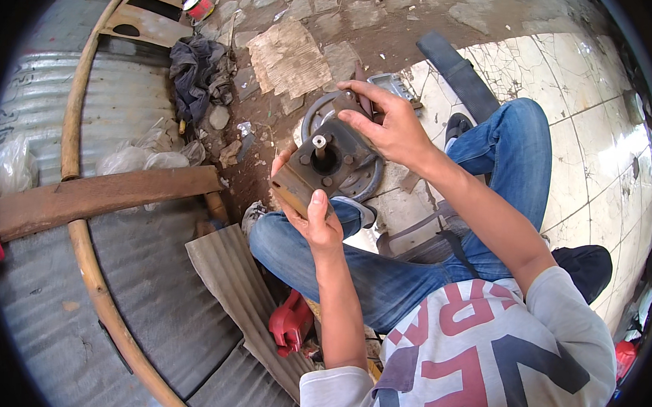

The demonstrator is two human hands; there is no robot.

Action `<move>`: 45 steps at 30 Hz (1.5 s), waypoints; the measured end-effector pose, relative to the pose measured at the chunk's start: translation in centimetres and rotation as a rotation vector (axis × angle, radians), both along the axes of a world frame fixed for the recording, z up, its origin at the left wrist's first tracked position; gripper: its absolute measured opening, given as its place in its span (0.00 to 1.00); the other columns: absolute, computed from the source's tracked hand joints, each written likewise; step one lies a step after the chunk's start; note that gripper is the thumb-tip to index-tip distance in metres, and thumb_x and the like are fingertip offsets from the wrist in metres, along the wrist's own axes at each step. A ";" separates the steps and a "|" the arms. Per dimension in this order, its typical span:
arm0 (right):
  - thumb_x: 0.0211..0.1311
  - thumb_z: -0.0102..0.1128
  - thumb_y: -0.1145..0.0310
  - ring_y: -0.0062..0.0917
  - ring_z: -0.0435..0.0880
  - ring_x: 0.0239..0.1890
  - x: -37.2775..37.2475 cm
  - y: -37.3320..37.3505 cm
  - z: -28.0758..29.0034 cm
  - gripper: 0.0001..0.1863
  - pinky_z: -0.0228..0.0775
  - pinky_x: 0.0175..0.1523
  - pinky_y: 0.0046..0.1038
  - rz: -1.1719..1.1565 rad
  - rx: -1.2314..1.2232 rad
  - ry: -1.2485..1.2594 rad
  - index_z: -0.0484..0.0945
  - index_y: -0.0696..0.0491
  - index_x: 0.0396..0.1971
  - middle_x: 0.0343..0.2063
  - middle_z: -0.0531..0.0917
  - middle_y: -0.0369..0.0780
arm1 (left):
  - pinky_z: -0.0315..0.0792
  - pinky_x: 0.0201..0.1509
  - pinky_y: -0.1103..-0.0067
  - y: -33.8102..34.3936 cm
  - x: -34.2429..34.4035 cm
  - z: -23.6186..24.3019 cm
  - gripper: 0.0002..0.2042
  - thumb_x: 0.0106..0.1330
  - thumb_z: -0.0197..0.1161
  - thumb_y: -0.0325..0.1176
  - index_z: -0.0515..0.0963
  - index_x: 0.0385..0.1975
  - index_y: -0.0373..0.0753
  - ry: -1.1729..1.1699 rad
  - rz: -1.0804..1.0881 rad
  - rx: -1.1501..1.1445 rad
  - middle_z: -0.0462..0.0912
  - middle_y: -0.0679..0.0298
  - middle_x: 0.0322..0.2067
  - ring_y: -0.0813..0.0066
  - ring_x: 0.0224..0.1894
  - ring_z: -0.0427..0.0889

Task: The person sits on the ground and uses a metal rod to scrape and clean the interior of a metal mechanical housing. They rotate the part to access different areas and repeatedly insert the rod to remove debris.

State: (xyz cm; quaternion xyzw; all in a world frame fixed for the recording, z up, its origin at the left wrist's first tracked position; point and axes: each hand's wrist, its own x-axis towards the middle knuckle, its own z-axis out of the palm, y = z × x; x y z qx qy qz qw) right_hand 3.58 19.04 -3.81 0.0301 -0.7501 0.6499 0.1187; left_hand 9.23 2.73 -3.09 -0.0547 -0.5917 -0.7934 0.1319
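A dark, greasy metal mounting plate [301,177] is held tilted in front of my knees. A bright shaft end stands up in its round opening, with several bolt heads around it. My left hand [318,229] is closed round the near left end, its thumb on the upper face and its fingers partly hidden underneath. At the far right end, my right hand [395,131] grips the plate between thumb and fingers. A grey round metal wheel [372,178] shows beneath and behind the plate; whether the two are joined I cannot tell.
Corrugated metal sheets [148,284], a wooden plank [107,198] and a bamboo pole [81,90] stand at the left. A red plastic object [290,323] lies beside my left thigh. Cardboard [287,57] lies ahead, and a dark flat bar [457,74] rests on cracked tiles.
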 end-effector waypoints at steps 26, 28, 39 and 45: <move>0.69 0.45 0.75 0.45 0.85 0.33 9.6 -0.4 -3.0 0.22 0.73 0.34 0.40 0.078 0.063 -0.132 0.59 0.50 0.62 0.37 0.83 0.51 | 0.67 0.63 0.66 3.5 -2.0 1.2 0.21 0.55 0.59 0.29 0.67 0.51 0.37 -0.138 0.065 -0.038 0.70 0.54 0.54 0.61 0.58 0.70; 0.69 0.48 0.72 0.48 0.84 0.32 9.2 -0.9 -1.5 0.17 0.73 0.33 0.42 0.045 0.011 -0.279 0.62 0.50 0.56 0.35 0.83 0.52 | 0.67 0.62 0.66 4.0 -2.0 1.3 0.21 0.54 0.58 0.30 0.68 0.50 0.36 -0.138 0.083 0.004 0.70 0.54 0.53 0.61 0.58 0.70; 0.60 0.61 0.78 0.33 0.88 0.36 7.7 -1.7 -2.8 0.12 0.79 0.36 0.31 0.004 0.165 -0.020 0.77 0.57 0.44 0.38 0.85 0.46 | 0.65 0.64 0.67 3.7 -2.3 1.2 0.25 0.56 0.59 0.32 0.67 0.55 0.34 -0.108 0.060 0.044 0.70 0.55 0.54 0.63 0.58 0.69; 0.58 0.61 0.77 0.36 0.85 0.29 6.8 -1.3 -2.7 0.13 0.79 0.30 0.32 -0.034 0.179 -0.017 0.77 0.53 0.43 0.34 0.84 0.43 | 0.64 0.66 0.66 3.2 -2.1 0.6 0.24 0.57 0.59 0.31 0.67 0.55 0.34 -0.091 0.041 0.048 0.70 0.56 0.54 0.63 0.60 0.68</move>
